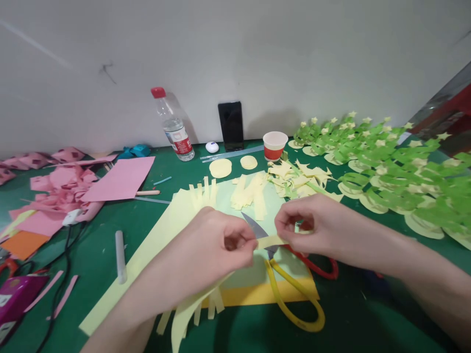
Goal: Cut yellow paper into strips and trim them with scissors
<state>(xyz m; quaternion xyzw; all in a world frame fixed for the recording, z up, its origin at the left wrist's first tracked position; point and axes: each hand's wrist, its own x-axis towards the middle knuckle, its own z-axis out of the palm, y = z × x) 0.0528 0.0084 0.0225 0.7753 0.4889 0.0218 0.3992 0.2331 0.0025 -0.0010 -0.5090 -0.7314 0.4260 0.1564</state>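
My left hand (215,242) and my right hand (307,223) each pinch one end of a short pale yellow paper strip (270,240) held between them above the table. Both hands are closed in a pinch. Under the strip lie scissors (290,289) with yellow and red handles, blades pointing away from me. They rest on a pale yellow sheet (165,230) cut into a fringe, over pale green and darker yellow sheets. A heap of cut yellow strips (250,193) lies just beyond my hands.
Green paper trees with yellow stars (386,166) fill the right side. Pink paper and scraps (73,189) lie left, beside a glue stick (120,257) and a magenta glue gun (16,294). A water bottle (172,125), phone (231,125) and paper cup (274,145) stand by the wall.
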